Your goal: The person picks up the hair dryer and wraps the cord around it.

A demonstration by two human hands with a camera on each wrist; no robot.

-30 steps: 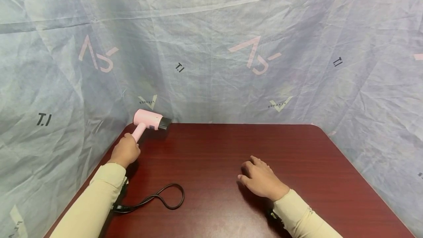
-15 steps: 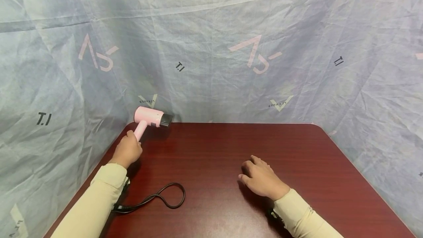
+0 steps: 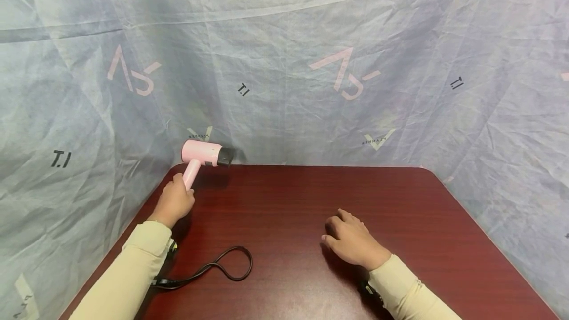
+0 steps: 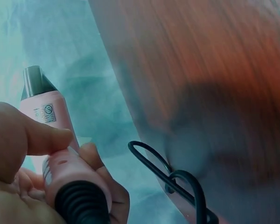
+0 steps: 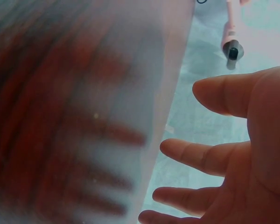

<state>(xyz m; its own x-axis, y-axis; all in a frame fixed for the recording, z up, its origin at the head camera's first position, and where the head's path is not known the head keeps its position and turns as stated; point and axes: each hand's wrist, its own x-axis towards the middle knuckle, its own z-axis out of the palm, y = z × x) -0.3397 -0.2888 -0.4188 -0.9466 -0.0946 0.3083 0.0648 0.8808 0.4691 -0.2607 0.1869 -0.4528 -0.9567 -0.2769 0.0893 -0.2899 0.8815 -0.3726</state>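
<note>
My left hand (image 3: pixel 174 202) grips the handle of a pink hair dryer (image 3: pixel 201 152) above the table's far left corner. Its black nozzle (image 3: pixel 225 157) points right in the head view. In the left wrist view, the thumb lies along the pink handle (image 4: pixel 67 168) and the fingers curl round it, near the black ribbed cord sleeve (image 4: pixel 81 203). A looped black cord (image 3: pixel 237 279) trails on the table, partly behind the left forearm. Over the right half of the table, my right hand (image 3: pixel 354 241) holds nothing, its fingers spread and loosely extended in the right wrist view.
The dark red wooden table (image 3: pixel 284 211) has rounded far corners. A grey printed cloth (image 3: pixel 284 88) hangs close around its back and sides.
The left hand and hair dryer have risen slightly and shifted a little to the right. The cord loop has slid slightly right. My right hand stays nearly where it was.
</note>
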